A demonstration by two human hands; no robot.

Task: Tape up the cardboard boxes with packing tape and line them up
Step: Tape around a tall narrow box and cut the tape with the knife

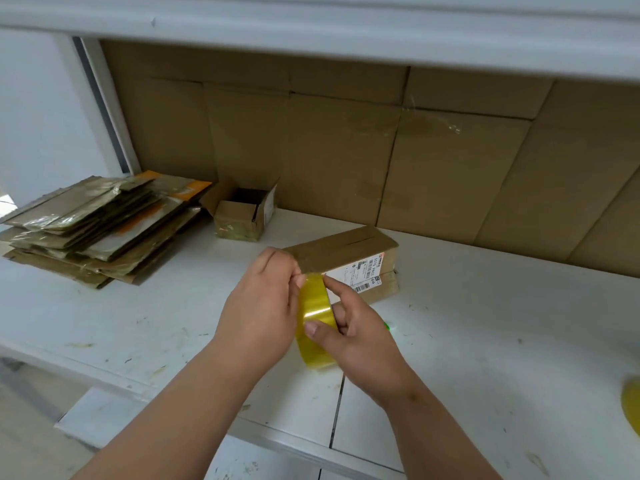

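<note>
Head view: both my hands grip the yellow tape roll (313, 317) above the counter (485, 306), left hand (263, 303) pinching at its top, right hand (356, 334) clamped around it. Just behind lies a long cardboard box (341, 254); its far end is hidden by my fingers. An open small box (242, 216) sits near the flattened cardboard stack (93, 230)

Scuffed white table (485, 341), cardboard-lined wall (346, 150)

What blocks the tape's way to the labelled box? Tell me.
Nothing visible does. Both hands, left and right, hold the tape roll just in front of the closed box. Only bare table lies around it; the small open box and the flat cardboard stack sit off to the left.
</note>
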